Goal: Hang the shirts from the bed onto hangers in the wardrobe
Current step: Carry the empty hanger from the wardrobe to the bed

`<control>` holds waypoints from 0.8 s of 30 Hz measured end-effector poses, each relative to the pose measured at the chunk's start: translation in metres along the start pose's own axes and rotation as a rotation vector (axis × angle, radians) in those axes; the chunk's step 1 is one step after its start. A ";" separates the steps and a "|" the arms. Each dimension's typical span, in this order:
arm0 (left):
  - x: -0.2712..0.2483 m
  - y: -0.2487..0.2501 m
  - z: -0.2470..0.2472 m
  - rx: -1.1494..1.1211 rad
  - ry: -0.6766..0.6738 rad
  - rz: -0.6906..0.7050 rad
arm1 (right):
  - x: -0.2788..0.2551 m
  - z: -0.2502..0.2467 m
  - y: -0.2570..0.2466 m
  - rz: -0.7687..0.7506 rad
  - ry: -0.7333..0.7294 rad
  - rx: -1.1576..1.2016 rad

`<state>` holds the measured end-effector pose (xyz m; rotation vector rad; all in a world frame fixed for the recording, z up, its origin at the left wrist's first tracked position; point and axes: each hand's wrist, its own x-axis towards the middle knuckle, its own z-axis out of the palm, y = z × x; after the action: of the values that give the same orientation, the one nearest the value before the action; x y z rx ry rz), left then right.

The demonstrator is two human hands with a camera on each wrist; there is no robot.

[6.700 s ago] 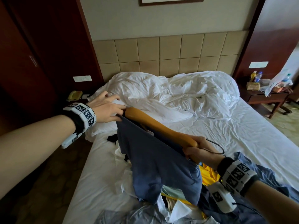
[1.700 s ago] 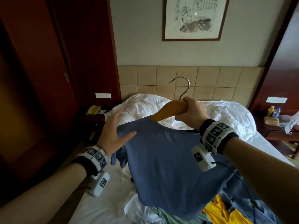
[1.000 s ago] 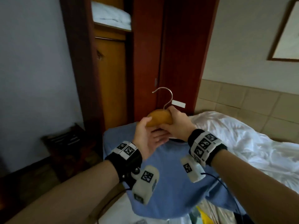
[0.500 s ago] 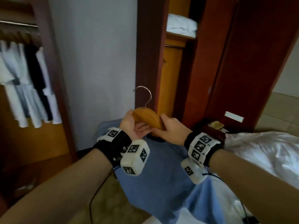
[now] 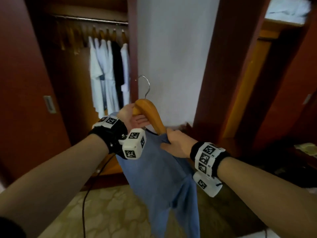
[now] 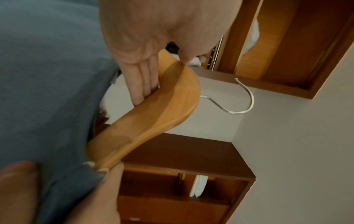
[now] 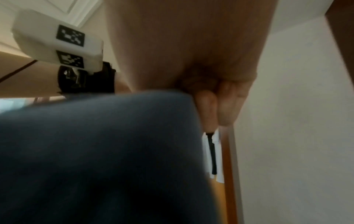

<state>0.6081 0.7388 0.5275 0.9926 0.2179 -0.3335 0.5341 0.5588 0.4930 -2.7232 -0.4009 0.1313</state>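
- The wardrobe (image 5: 82,69) stood open at far left, its rail (image 5: 89,19) holding white shirts (image 5: 101,73) and one black shirt (image 5: 117,66) on hangers, with bare hangers to their left.
- The left hand (image 5: 132,117) held the wooden hanger (image 5: 149,114) near its peak, thumb on the upper edge and straight fingers (image 6: 141,81) pressed to the underside.
- The hanger's metal hook (image 5: 145,86) pointed up in front of the white wall (image 5: 171,57), just right of the wardrobe opening.
- The blue shirt (image 5: 161,177) hung from the hanger between the two forearms, over the patterned floor (image 5: 111,212), not yet on the rail.
- The right hand (image 5: 176,143) pinched the shirt's shoulder fabric where it met the hanger's near arm, fingers curled into the cloth.
- At far right a second cabinet (image 5: 257,83) stood open, with white bedding (image 5: 288,9) on its top shelf.
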 end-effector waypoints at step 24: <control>0.209 0.357 -0.256 1.886 0.441 0.469 | 0.518 -0.068 -0.220 -0.119 0.069 0.003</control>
<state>0.9279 1.0984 0.6014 2.9222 -0.0095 0.2625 0.9816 0.8823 0.6221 -2.6843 -0.5405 0.0063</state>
